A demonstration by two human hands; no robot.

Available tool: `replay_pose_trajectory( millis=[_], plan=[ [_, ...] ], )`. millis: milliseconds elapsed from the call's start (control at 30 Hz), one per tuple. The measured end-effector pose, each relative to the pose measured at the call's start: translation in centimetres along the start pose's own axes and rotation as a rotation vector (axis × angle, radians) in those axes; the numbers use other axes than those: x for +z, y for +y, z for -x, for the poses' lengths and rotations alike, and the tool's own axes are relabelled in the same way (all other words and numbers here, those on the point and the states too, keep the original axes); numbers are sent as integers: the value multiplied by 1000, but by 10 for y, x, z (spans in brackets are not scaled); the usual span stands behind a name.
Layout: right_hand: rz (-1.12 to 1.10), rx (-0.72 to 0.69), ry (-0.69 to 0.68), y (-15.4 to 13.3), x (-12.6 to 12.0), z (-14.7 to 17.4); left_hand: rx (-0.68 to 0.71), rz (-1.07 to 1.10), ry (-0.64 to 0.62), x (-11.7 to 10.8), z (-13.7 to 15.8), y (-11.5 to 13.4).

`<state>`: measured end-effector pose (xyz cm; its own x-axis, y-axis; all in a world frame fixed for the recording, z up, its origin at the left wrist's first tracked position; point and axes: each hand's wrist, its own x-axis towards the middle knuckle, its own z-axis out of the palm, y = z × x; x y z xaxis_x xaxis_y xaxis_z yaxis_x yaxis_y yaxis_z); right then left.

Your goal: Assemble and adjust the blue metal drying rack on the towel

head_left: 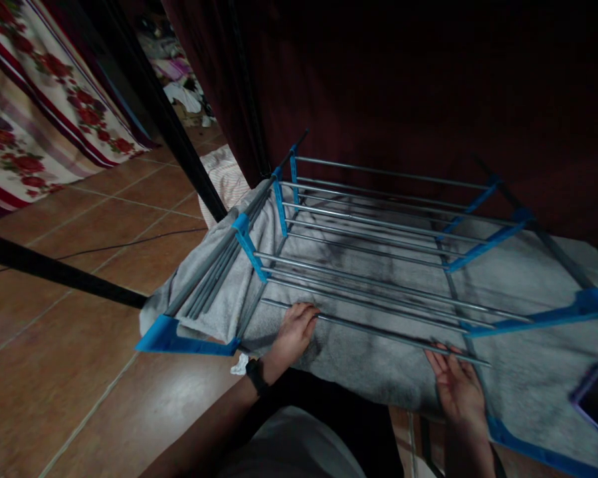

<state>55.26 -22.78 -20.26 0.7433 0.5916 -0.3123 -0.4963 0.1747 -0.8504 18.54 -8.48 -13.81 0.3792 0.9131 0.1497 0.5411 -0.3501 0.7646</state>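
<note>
A dark maroon curtain (pixel 379 86) backs the dim room; terracotta floor tiles (pixel 104 242) stretch away at left. A grey blanket (pixel 369 382) covers the surface under a drying rack (pixel 349 214) with blue brackets. At its near side lies a steel rod (pixel 373 330), gripped by the left hand's (pixel 296 328) fingers; it crosses the right hand's (pixel 458 385) extended fingers, though I cannot tell whether they grasp it. A loose right-hand hold could let that end dip or slip.

On my feed I see a thin, straight grey metal rod (pixel 373 330), both ends free, running along the near side of a rack (pixel 349 215) with silver bars between blue brackets (pixel 252 251).
</note>
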Motion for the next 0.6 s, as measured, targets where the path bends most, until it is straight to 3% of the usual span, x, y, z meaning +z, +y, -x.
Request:
replay_pose_trajectory(
  millis=[133,233,600],
  plan=[
    [13,11,16,0,0,1,129,-396,-94,-1,-2,-18],
    [14,7,5,-1,0,1,184,-546,-124,-6,-4,-25],
    [-15,11,27,-1,-2,-3,288,-647,-146,-13,-3,-22]
  ],
)
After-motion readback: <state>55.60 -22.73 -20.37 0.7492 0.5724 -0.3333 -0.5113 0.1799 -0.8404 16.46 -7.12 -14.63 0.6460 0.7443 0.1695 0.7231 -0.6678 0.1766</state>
